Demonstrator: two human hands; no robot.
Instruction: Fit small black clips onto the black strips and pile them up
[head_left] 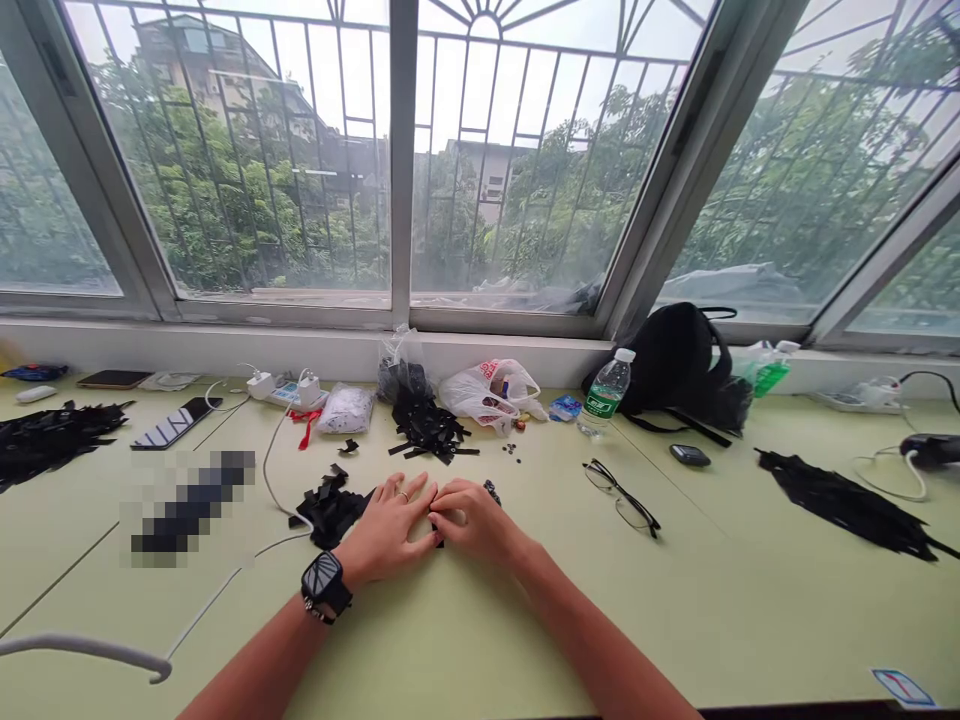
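Note:
My left hand [386, 525] rests low over the table, its thumb and index finger bent toward a small piece of black strip [440, 544]. Against it, my right hand [476, 520] pinches at the same piece with thumb and index finger. Most of the strip is hidden by the fingers. Beside my left hand lies a heap of short black strips [328, 512]. Just behind my right hand, partly covered, is a small cluster of dark, shiny bits [492, 490]. A few small round dark pieces [511, 449] lie farther back.
Another black strip pile [431, 425] lies behind my hands, near a white plastic bag [487, 395]. Glasses [622, 498], a water bottle [606, 395] and a black backpack [667, 360] stand right. A white cable [274, 470] crosses the left side. Long black bundles [844, 500] lie far right.

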